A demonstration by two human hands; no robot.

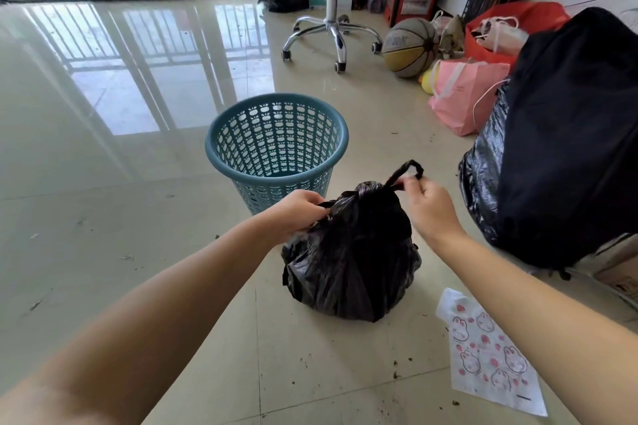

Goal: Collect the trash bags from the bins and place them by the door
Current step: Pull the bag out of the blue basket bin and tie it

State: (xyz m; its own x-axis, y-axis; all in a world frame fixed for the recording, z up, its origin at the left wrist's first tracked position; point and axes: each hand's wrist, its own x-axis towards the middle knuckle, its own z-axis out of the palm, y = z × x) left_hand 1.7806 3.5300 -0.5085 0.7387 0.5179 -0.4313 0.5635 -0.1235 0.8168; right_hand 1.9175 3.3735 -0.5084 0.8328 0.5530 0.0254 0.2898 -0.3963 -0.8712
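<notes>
I judge one black trash bag [348, 259] already out, on the floor just in front of the teal bin [276, 145], my left hand [297, 214] and right hand [428, 203] pinching its handles, door-carry remaining.

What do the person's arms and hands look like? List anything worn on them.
Both forearms are bare up to the frame edge, with no sleeves visible. The left hand and right hand wear no gloves, rings, watch or bracelet that shows. No markings are visible.
</notes>
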